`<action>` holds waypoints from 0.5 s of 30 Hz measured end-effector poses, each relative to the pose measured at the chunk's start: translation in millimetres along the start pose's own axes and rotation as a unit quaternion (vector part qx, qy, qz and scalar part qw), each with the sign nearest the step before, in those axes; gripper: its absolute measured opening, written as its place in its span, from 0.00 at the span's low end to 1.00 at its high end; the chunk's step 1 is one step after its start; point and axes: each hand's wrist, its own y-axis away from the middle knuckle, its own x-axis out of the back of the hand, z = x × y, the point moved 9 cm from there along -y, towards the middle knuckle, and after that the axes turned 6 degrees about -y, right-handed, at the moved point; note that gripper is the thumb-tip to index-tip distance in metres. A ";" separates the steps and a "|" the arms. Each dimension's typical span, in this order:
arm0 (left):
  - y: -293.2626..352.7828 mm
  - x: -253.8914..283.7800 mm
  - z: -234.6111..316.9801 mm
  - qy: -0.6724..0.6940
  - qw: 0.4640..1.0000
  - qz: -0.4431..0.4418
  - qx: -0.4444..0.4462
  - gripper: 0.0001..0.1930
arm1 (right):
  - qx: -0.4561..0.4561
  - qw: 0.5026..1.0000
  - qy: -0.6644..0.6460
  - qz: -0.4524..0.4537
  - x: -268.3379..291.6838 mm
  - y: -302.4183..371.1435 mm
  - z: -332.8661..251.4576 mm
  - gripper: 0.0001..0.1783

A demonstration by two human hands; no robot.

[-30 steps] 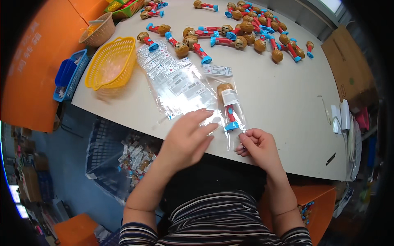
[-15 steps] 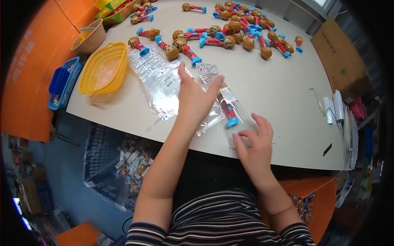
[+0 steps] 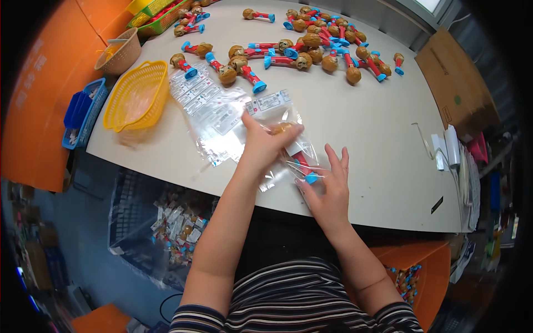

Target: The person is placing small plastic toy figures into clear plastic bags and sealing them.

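A toy figure [image 3: 301, 162] with a brown round head, red body and blue foot lies slanted between my hands, with clear plastic around it and a small white label on it. My left hand [image 3: 265, 144] presses its thumb over the figure's head; its other fingers are partly hidden by the clear plastic bag [image 3: 286, 115], which has a printed top strip. My right hand [image 3: 328, 197] is spread, its thumb at the plastic beside the blue foot and its fingers apart. Under and beside my left hand lies a fanned stack of clear printed bags [image 3: 214, 119].
Several more toy figures [image 3: 311, 41] lie across the back of the table. At the left stand a yellow basket [image 3: 161, 91], a tan basket [image 3: 125, 58] and a blue basket [image 3: 91, 108]. A crate [image 3: 125, 213] of packed figures sits below; a cardboard box [image 3: 452, 83] stands at right.
My hands have come closer together over the toy figure. The left hand has moved down onto its head, and the right hand has shifted left. The printed bag top now shows beside the figure's head.
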 end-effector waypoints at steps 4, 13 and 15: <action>11.1 -8.5 -3.3 0.028 0.998 -0.055 0.006 0.54 | 0.098 0.993 0.062 0.033 5.9 3.8 -20.8 0.18; 28.8 -11.0 -2.1 0.165 0.985 -0.047 -0.007 0.53 | 0.140 0.985 0.101 0.026 12.6 14.4 -20.0 0.19; 30.7 -6.4 -13.2 0.049 0.996 -0.056 0.038 0.50 | 0.148 0.982 0.114 0.023 9.1 15.4 -21.0 0.19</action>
